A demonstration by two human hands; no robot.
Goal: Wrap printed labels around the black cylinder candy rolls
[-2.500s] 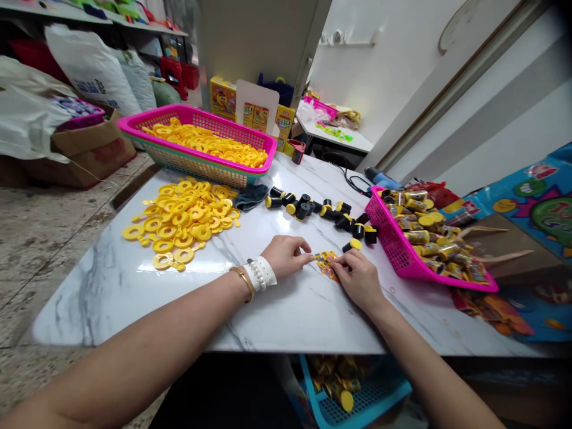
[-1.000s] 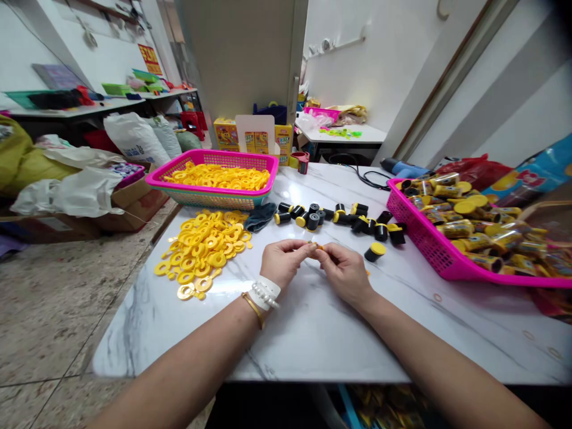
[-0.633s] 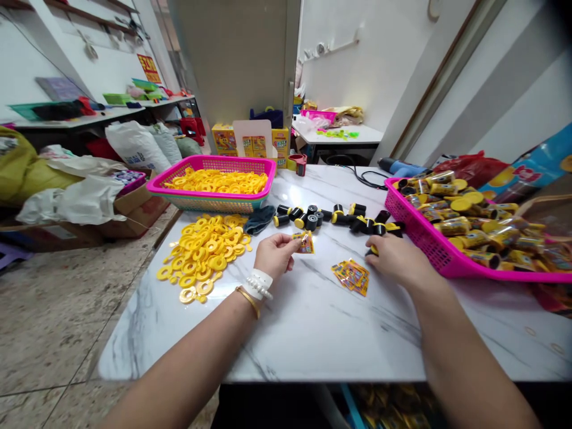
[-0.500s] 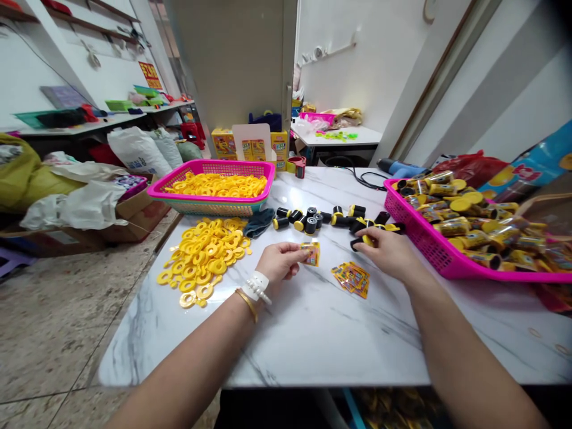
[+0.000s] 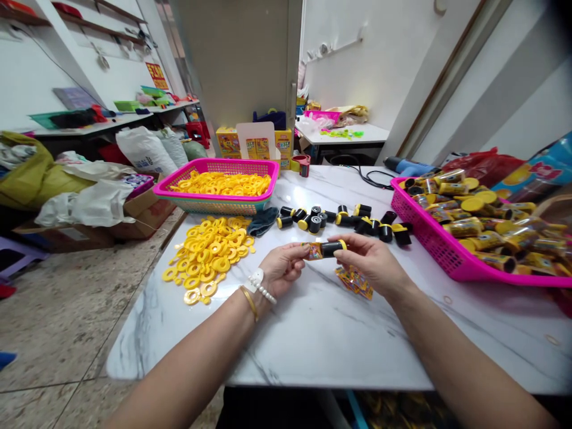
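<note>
My left hand (image 5: 286,268) pinches a small printed plastic sleeve (image 5: 314,251), yellow and multicoloured. Between the fingers of my right hand (image 5: 366,259) is a black cylinder (image 5: 330,249) with a yellow end, lying sideways. Its black end meets the sleeve's edge; whether it is inside the sleeve I cannot tell. Partly behind my right hand, a small pile of printed sleeves (image 5: 353,281) rests on the table. Beyond both hands lie several loose black cylinders (image 5: 315,223), some with yellow caps.
Yellow rings (image 5: 210,256) are heaped at the left, before a pink basket (image 5: 214,202) full of yellow pieces. At the right stands another pink basket (image 5: 447,250), piled with wrapped cylinders. A dark cloth (image 5: 261,222) lies mid-table. Yellow boxes (image 5: 229,143) and a tape roll (image 5: 302,165) stand behind.
My right hand has picked up a black cylinder from the loose group and brought it left to the sleeve. My left hand still holds the sleeve in nearly the same place.
</note>
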